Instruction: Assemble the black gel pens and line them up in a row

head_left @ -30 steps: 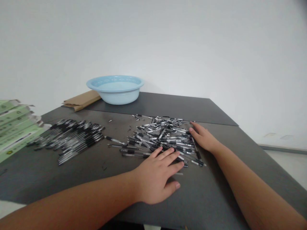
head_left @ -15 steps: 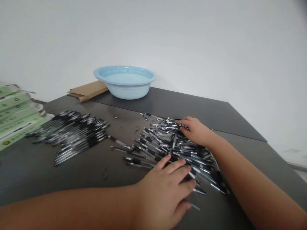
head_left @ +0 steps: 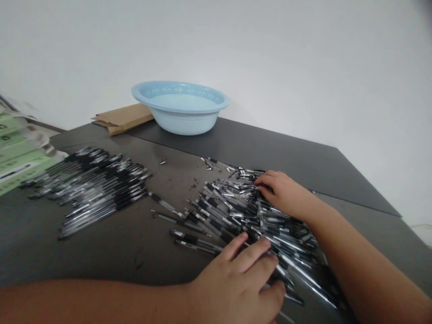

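- Blue basin (head_left: 185, 122): upper centre; pale inner floor visible.
- Paper bag (head_left: 124, 118): left of basin, one end hidden by it; contents not visible.
- Green cartons (head_left: 20, 164): stacked, left edge; a pen is pictured on one, lettering too blurred to read.
- Aligned pens (head_left: 104, 182): left of centre.
- Loose pen pile (head_left: 219, 204): lower centre-right, partly covered by both hands.
- Left hand (head_left: 236, 281): fingers slightly spread over near edge of pile.
- Right hand (head_left: 285, 192): fingers bent at far side; pinch cannot be determined.
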`<act>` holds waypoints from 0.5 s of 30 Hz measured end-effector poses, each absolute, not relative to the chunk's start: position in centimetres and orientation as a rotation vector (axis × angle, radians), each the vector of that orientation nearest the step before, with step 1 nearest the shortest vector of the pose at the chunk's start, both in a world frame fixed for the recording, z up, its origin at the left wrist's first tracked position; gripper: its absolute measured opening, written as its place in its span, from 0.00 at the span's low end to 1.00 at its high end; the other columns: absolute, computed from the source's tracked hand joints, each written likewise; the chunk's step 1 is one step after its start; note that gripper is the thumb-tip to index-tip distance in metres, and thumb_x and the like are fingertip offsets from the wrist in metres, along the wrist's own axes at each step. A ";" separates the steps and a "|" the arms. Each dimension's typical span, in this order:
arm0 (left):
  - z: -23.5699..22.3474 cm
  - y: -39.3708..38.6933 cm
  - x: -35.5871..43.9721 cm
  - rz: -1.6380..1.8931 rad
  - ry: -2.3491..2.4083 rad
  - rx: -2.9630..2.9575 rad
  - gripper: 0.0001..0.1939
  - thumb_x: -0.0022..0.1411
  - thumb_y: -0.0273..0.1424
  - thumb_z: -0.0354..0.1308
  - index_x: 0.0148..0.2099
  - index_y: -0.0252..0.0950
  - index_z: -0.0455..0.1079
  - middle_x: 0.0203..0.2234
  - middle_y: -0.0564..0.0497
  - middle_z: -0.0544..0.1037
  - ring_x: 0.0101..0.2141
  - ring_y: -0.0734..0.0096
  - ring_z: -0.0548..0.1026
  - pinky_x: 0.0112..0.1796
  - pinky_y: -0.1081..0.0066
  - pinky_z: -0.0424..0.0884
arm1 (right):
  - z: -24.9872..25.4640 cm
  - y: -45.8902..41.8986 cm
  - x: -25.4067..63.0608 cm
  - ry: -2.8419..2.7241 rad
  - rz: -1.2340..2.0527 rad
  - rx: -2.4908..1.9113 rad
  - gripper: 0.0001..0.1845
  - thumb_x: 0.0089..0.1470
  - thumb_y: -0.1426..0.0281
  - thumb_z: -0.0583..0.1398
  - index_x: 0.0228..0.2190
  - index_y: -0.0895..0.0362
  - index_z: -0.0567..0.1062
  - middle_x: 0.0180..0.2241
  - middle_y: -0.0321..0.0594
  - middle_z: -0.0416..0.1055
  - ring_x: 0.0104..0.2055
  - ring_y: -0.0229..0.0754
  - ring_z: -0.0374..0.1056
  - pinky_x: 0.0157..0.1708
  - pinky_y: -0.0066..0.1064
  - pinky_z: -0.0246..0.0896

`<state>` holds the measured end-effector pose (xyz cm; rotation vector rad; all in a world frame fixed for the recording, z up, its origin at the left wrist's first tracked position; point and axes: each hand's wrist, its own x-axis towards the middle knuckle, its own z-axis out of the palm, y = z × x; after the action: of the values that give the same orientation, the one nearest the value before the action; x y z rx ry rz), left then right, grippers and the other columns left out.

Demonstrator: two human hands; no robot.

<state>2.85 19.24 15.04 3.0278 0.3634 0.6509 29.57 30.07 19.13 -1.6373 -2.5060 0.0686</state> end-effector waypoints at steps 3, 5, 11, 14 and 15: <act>15.2 19.2 2.8 0.636 0.351 3.025 0.19 0.76 0.47 0.52 0.60 0.46 0.73 0.66 0.51 0.71 0.71 0.52 0.57 0.68 0.48 0.58 | 19.3 30.1 29.6 -2.485 0.086 -1.679 0.12 0.67 0.69 0.57 0.44 0.53 0.80 0.44 0.46 0.80 0.48 0.53 0.75 0.53 0.44 0.67; 15.4 19.3 2.7 0.604 0.345 3.018 0.20 0.76 0.48 0.51 0.60 0.45 0.73 0.65 0.50 0.72 0.71 0.51 0.57 0.67 0.47 0.59 | 19.4 30.1 29.6 -2.472 0.080 -1.706 0.12 0.68 0.69 0.56 0.44 0.53 0.80 0.44 0.46 0.80 0.47 0.53 0.75 0.52 0.44 0.68; 15.9 19.3 2.6 0.562 0.345 3.001 0.21 0.75 0.48 0.52 0.60 0.42 0.72 0.65 0.48 0.72 0.71 0.49 0.57 0.66 0.47 0.60 | 19.3 29.9 30.1 -2.437 0.049 -1.770 0.14 0.68 0.68 0.55 0.49 0.54 0.77 0.46 0.48 0.81 0.48 0.55 0.77 0.49 0.44 0.68; 15.9 19.3 2.7 0.548 0.342 2.994 0.21 0.75 0.48 0.53 0.60 0.42 0.72 0.65 0.48 0.71 0.71 0.48 0.57 0.66 0.47 0.60 | 19.4 29.7 30.2 -2.412 0.029 -1.794 0.13 0.68 0.68 0.55 0.50 0.54 0.76 0.46 0.49 0.81 0.46 0.55 0.77 0.47 0.42 0.68; 16.0 19.3 2.7 0.543 0.339 2.990 0.21 0.75 0.48 0.53 0.59 0.42 0.73 0.65 0.47 0.71 0.71 0.48 0.57 0.66 0.47 0.60 | 19.5 29.7 30.2 -2.406 0.025 -1.796 0.13 0.68 0.69 0.55 0.49 0.55 0.76 0.45 0.49 0.80 0.46 0.54 0.76 0.47 0.41 0.68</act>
<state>2.69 19.25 15.97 2.9897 0.3386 0.5434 30.23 29.68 19.52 -1.7957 -2.4064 0.0247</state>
